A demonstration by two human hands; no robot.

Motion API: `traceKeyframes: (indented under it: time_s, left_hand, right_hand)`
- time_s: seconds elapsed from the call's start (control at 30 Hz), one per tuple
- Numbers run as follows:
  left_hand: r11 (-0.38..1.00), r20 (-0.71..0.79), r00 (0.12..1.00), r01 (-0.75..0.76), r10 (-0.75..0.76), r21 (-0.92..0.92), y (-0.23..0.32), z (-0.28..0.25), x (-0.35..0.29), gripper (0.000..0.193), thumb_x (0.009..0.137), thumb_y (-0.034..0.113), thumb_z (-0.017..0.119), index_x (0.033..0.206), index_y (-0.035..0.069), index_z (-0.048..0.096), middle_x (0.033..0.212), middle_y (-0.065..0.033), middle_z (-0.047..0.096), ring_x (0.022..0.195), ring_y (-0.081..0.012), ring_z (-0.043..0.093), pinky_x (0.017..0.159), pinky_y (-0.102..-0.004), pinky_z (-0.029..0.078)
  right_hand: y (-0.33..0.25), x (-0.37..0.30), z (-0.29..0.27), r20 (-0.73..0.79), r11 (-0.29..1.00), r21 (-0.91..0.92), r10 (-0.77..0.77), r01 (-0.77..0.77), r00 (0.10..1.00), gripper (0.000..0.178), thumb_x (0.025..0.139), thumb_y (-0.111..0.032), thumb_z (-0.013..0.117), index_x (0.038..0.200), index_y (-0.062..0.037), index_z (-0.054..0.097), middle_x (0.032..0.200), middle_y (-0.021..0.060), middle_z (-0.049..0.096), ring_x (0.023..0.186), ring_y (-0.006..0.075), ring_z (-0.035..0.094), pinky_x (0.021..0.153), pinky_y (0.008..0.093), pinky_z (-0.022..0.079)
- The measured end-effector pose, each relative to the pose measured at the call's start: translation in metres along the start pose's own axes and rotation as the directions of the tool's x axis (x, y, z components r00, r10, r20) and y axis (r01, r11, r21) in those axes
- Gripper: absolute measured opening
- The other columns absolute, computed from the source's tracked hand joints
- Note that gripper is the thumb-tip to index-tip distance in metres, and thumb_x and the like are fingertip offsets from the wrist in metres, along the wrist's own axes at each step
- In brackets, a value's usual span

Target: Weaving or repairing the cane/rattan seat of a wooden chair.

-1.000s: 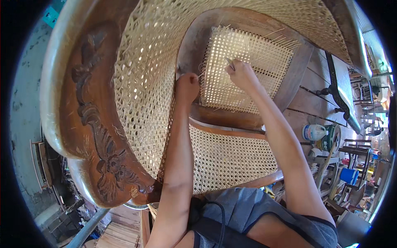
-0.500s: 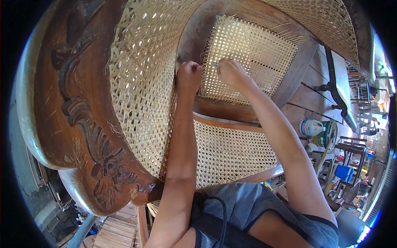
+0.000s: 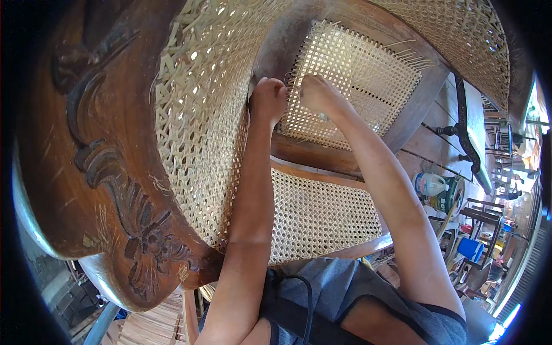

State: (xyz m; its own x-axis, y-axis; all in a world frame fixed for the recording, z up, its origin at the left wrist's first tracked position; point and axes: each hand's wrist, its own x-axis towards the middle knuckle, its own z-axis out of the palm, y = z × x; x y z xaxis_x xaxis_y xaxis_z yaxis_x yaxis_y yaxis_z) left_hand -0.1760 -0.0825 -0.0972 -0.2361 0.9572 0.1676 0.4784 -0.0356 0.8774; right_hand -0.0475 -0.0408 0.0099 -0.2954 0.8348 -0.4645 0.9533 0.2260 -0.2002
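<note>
A woven cane seat panel (image 3: 376, 72) is set in the dark wooden seat frame (image 3: 280, 49) of a large chair, with loose strand ends sticking out along its far right edge. My left hand (image 3: 269, 99) is closed at the panel's left edge, close to the cane backrest (image 3: 201, 123). Just right of it, my right hand (image 3: 317, 95) is closed above the woven cane. Whatever either hand pinches is hidden or too thin to make out. A small shiny spot shows beneath my right wrist, its kind unclear.
Carved wooden trim (image 3: 129, 190) borders the backrest on the left. Nearer me is a cane side panel (image 3: 322, 215); another cane panel (image 3: 454, 34) arches at upper right. A white jug (image 3: 428, 184), a green bucket (image 3: 451, 198) and a blue container (image 3: 471, 249) stand on the right.
The view has shifted a little, so the seat appears farther right. My right hand has moved slightly left over the cane, toward my left hand. The small bluish tip at its fingers no longer shows.
</note>
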Motion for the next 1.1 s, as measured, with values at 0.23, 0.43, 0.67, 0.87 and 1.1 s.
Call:
traceKeyframes:
  time_s: [0.23,0.43,0.67,0.87,1.1]
  left_hand:
    - [0.999,0.028,1.000,0.009,-0.010,0.048,0.019,0.007,-0.002,0.015,0.081,0.020,0.071,0.086,0.006,0.069,0.080,-0.0130,0.062,0.076,-0.0291,0.063,0.072,-0.0369,0.050]
    - [0.976,-0.246,0.945,-0.213,0.217,0.043,0.016,0.015,0.000,0.015,0.076,0.017,0.072,0.084,0.006,0.069,0.083,-0.0145,0.065,0.076,-0.0330,0.064,0.069,-0.0439,0.051]
    - [0.999,0.009,1.000,0.002,-0.003,0.032,0.003,0.001,-0.003,0.014,0.082,0.013,0.068,0.087,0.000,0.070,0.075,-0.0138,0.069,0.068,-0.0187,0.066,0.066,-0.0313,0.052]
    - [0.997,0.062,0.998,0.028,-0.023,-0.072,0.011,0.012,-0.006,0.016,0.084,0.016,0.070,0.088,0.000,0.071,0.077,-0.0116,0.070,0.070,-0.0170,0.067,0.068,-0.0305,0.052]
    - [0.993,-0.069,0.991,-0.117,0.116,-0.007,0.013,0.006,-0.002,0.019,0.085,0.015,0.069,0.098,0.000,0.071,0.090,-0.0137,0.072,0.076,-0.0174,0.067,0.069,-0.0312,0.052]
  right_hand:
    - [0.009,0.002,0.001,-0.022,0.996,-0.033,0.083,-0.083,0.996,0.024,0.084,-0.016,0.059,0.098,-0.0007,0.071,0.103,0.0218,0.069,0.099,0.0364,0.067,0.087,0.0445,0.053]
    - [0.069,-0.030,-0.012,-0.168,0.991,-0.097,-0.112,0.097,0.979,0.028,0.092,-0.022,0.053,0.095,0.0008,0.070,0.102,0.0217,0.069,0.096,0.0370,0.067,0.084,0.0470,0.054]
    - [0.048,-0.047,-0.002,-0.254,0.975,0.218,0.009,0.049,0.967,0.034,0.090,-0.015,0.057,0.116,0.0066,0.051,0.095,0.0280,0.066,0.083,0.0370,0.069,0.077,0.0434,0.058]
    - [0.027,-0.009,0.033,-0.380,0.997,-0.011,-0.073,0.075,0.922,0.029,0.084,-0.004,0.057,0.112,0.0053,0.056,0.097,0.0232,0.067,0.082,0.0335,0.070,0.067,0.0415,0.059]
    - [0.024,-0.041,-0.038,-0.159,0.997,-0.011,0.078,-0.081,0.984,0.026,0.088,0.000,0.048,0.112,0.0069,0.056,0.095,0.0243,0.067,0.073,0.0330,0.070,0.062,0.0423,0.058]
